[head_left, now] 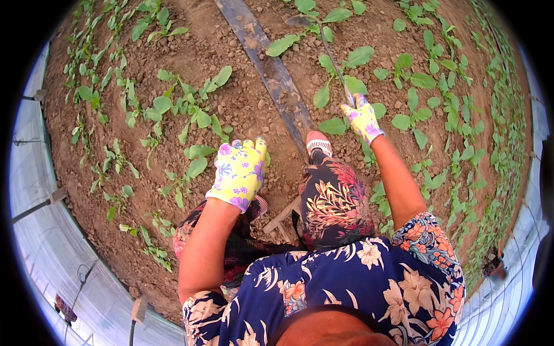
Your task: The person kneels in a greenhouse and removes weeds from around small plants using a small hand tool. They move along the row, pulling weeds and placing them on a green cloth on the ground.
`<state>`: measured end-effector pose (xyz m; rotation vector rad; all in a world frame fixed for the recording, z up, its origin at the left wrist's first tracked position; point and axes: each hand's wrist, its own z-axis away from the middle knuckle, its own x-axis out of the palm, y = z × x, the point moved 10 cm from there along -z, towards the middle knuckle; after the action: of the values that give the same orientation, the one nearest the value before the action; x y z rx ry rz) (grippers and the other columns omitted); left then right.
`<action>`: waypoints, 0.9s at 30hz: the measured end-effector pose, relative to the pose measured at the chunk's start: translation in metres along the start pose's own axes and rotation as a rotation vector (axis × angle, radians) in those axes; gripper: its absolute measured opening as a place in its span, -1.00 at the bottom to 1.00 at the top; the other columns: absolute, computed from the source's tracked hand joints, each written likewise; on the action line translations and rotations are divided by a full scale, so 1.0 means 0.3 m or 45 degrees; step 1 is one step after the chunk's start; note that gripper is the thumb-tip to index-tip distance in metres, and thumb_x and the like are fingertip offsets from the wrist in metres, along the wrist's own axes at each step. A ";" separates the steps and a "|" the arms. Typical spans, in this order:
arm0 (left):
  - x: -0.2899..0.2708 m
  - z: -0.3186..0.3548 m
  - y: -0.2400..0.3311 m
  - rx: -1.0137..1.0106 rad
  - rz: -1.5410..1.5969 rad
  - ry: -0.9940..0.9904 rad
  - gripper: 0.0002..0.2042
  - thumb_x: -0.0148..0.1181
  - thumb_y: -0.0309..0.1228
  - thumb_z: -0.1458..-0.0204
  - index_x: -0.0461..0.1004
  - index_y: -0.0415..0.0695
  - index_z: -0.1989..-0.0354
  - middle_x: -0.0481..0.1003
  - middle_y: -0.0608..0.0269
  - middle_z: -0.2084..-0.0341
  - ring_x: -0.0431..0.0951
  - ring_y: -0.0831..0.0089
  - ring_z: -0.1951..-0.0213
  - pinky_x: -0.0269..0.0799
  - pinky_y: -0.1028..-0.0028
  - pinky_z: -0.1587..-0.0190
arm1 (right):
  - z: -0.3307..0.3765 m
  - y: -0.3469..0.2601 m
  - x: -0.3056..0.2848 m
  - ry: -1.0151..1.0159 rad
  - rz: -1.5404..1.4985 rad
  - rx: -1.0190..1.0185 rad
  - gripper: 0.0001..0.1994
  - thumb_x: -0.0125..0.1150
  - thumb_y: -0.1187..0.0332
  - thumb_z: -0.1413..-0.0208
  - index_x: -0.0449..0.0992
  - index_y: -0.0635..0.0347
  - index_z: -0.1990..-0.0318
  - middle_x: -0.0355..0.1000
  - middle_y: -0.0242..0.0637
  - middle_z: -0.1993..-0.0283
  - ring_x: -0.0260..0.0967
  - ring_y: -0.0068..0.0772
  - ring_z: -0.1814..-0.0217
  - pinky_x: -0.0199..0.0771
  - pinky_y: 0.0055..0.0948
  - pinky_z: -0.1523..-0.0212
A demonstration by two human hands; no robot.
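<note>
Brown soil (242, 109) — seedlings (190, 109) ringing hoe (323, 40).

The left hand (238, 173) in a yellow floral fabric glove reaches forward and down, palm down, fingers (245, 145) together and slightly curled (bare forearm rising from the lower edge). The right hand (362, 119), gloved alike, extends farther forward on a straight bare arm, fingers closed around a thin tool handle (333, 63).

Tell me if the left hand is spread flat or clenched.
Spread, not clenched. The left hand, in a yellow flowered glove, lies palm down with its fingers extended on the bare soil beside the seedlings.
</note>
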<state>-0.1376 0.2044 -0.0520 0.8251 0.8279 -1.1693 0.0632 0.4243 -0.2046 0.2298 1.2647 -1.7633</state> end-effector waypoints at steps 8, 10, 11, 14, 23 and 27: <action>0.002 0.010 0.014 -0.004 0.010 -0.066 -0.63 0.10 -0.30 0.01 0.33 -0.13 0.02 0.45 0.08 0.26 0.44 0.12 0.15 0.27 0.18 0.14 | 0.134 0.117 0.071 -0.015 0.251 -0.144 -0.52 0.05 0.18 -0.08 0.31 0.24 -0.12 0.41 0.14 0.07 0.35 0.12 0.00 0.33 -0.14 0.00; 0.001 0.018 0.011 -0.006 0.015 -0.044 -0.63 0.09 -0.30 0.01 0.33 -0.13 0.01 0.45 0.08 0.27 0.44 0.12 0.15 0.27 0.18 0.14 | 0.070 0.098 0.148 -0.003 0.369 -0.115 -0.61 0.02 0.22 -0.07 0.36 0.23 -0.02 0.41 0.15 0.12 0.35 0.15 0.03 0.33 -0.10 0.01; 0.002 0.018 0.013 0.000 0.009 -0.042 -0.63 0.09 -0.30 0.01 0.33 -0.13 0.01 0.45 0.08 0.28 0.44 0.12 0.16 0.27 0.19 0.15 | 0.039 0.076 0.173 -0.020 0.373 -0.073 -0.64 0.01 0.22 -0.07 0.38 0.23 0.03 0.41 0.16 0.13 0.35 0.16 0.04 0.33 -0.08 0.03; 0.003 0.002 0.026 0.030 0.001 -0.028 -0.63 0.08 -0.30 0.01 0.33 -0.13 0.01 0.45 0.09 0.30 0.45 0.13 0.17 0.28 0.19 0.16 | -0.069 0.000 0.167 0.044 0.316 -0.026 -0.68 0.01 0.24 -0.07 0.39 0.24 0.09 0.41 0.17 0.16 0.35 0.19 0.07 0.34 -0.06 0.06; -0.018 0.004 0.032 0.036 -0.017 0.081 -0.65 0.12 -0.37 0.12 0.37 -0.16 0.10 0.48 0.13 0.34 0.48 0.19 0.22 0.28 0.21 0.21 | -0.036 -0.046 0.141 0.074 0.365 -0.071 -0.67 -0.01 0.23 -0.08 0.38 0.29 0.10 0.42 0.17 0.16 0.36 0.16 0.06 0.35 -0.08 0.03; -0.020 -0.005 0.061 0.088 -0.024 0.101 -0.66 0.13 -0.38 0.13 0.37 -0.16 0.12 0.48 0.13 0.34 0.48 0.19 0.22 0.27 0.22 0.20 | -0.186 -0.083 0.095 0.091 0.372 -0.032 -0.66 -0.02 0.25 -0.06 0.43 0.33 0.12 0.43 0.12 0.13 0.37 0.10 0.04 0.35 -0.13 -0.01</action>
<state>-0.1211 0.2118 -0.0452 0.9272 0.8661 -1.1934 0.0096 0.4552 -0.2312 0.4439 1.2345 -1.4999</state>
